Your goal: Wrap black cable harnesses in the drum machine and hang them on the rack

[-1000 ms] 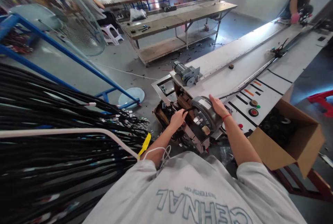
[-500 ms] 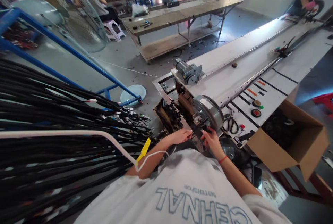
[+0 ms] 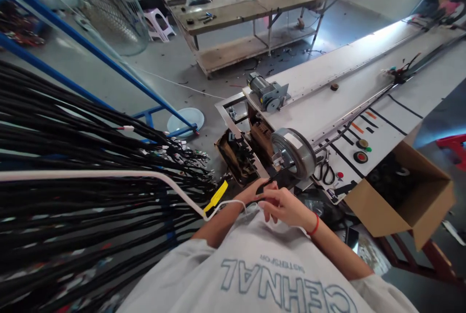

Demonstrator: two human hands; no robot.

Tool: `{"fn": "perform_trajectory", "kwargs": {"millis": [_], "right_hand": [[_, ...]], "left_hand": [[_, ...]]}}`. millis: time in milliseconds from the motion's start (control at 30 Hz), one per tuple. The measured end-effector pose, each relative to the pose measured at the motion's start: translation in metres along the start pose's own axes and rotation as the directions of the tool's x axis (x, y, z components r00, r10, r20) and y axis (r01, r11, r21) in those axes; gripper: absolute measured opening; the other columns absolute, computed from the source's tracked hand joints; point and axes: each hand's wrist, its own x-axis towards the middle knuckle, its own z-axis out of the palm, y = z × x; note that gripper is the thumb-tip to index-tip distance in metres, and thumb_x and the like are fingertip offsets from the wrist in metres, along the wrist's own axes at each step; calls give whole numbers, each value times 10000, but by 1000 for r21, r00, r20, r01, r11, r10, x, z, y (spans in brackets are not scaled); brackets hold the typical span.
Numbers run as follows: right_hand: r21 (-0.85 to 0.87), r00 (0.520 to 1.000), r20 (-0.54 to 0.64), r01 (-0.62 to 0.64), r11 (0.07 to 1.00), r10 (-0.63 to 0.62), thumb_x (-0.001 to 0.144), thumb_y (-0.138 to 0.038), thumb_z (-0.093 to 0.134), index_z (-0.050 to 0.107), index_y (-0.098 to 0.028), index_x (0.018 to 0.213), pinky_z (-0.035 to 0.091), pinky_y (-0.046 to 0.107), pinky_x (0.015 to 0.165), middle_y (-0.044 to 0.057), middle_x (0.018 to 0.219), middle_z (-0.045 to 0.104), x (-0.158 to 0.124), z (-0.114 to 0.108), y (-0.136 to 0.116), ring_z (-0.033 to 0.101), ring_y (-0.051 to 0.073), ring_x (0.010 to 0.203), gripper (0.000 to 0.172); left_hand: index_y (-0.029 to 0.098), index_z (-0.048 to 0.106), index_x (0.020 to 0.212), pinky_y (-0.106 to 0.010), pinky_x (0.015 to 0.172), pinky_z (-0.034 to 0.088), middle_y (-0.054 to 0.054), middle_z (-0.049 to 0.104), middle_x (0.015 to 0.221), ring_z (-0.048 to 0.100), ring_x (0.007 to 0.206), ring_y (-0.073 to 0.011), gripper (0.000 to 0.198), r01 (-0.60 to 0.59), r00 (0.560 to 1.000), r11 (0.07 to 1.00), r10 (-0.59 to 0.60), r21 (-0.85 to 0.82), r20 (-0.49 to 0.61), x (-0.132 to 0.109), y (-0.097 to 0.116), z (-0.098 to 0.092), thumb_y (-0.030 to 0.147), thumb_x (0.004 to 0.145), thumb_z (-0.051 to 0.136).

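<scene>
In front of my shirt the two hands meet. My left hand [image 3: 251, 191] is closed on a dark, bent black strip [image 3: 261, 188], its fingertips partly hidden behind the other hand. Crossing over it from the right, my right hand [image 3: 286, 207] has bent fingers held apart, with nothing visible in them. I cannot tell whether these fingers touch the strip. Just beyond the hands stands a machine with a round grey disc [image 3: 295, 153] at the end of a long white bench [image 3: 309, 114]. Black-handled scissors [image 3: 326, 171] lie to the right of the disc.
Bundles of black cables [image 3: 73, 157] hang at left beneath a white rod [image 3: 91, 175] with a yellow tag [image 3: 216, 198]. An open cardboard box [image 3: 433, 196] stands at right. A motor [image 3: 267, 90] sits on the bench. A person's hand [image 3: 449, 8] is at its far end.
Both hands have drawn back from the machine toward my shirt. My right hand has moved left, across my left hand. The camera view has shifted slightly.
</scene>
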Motion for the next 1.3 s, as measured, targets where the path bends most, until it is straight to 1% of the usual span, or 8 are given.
{"fn": "perform_trajectory", "kwargs": {"millis": [167,267,433,600,800,967,1133,1300], "right_hand": [[120,931,-202,-283,951,303,857,-494,537,634,-178,867,311,232,372,0,493,596,9,-21,42,467,126,356,331],[385,931,-194,-218,897,310,753,-456,629,560,-177,1146,267,207,368,-23,570,630,32,-27,79,421,98,354,486],[472,975,-73,-153,868,211,652,-511,721,602,-144,870,267,194,379,-14,549,595,59,-18,104,398,64,372,443],[314,949,-99,-256,914,300,700,-514,704,555,-170,720,332,197,379,-27,478,557,47,-21,112,476,99,380,376],[404,966,57,-252,879,251,692,-631,687,612,-156,946,362,205,385,38,677,693,40,-28,97,519,105,402,544],[282,971,100,-238,930,218,727,-690,630,597,-156,681,411,223,448,39,553,631,44,-24,87,567,133,465,537],[179,966,46,-257,950,253,901,-452,459,631,-177,749,419,243,463,15,562,627,26,-21,93,586,153,469,358],[-166,944,-228,-280,946,239,885,-175,416,548,-202,566,432,242,540,30,531,614,26,-18,83,582,144,475,347]], "left_hand": [[175,446,537,-200,376,189,70,232,391,164,353,-69,673,441,888,823,-343,-357,308,21,9,0,661,953,235],[166,481,570,-200,375,180,57,279,406,204,352,-72,752,547,817,763,-395,-346,421,17,4,-7,738,916,135],[149,559,681,-215,458,294,30,433,504,358,461,-88,738,324,945,911,-299,-255,130,-7,-5,-15,823,835,302],[153,518,721,-221,487,253,90,310,514,268,474,-68,583,224,974,957,-222,-185,31,-20,-1,-23,724,832,494],[184,520,1000,-240,601,420,45,566,630,518,584,-118,457,129,975,992,-128,5,183,-23,12,-27,621,868,528],[170,573,739,-255,616,435,-12,599,608,543,580,-137,625,43,982,981,-77,187,174,-5,13,-16,696,922,288],[155,591,604,-250,553,399,-19,562,517,504,490,-132,717,-22,977,954,-43,299,210,18,6,7,703,924,257],[139,665,611,-249,577,380,-56,627,562,570,567,-163,666,-119,993,790,103,602,61,21,10,12,529,990,280]]}}
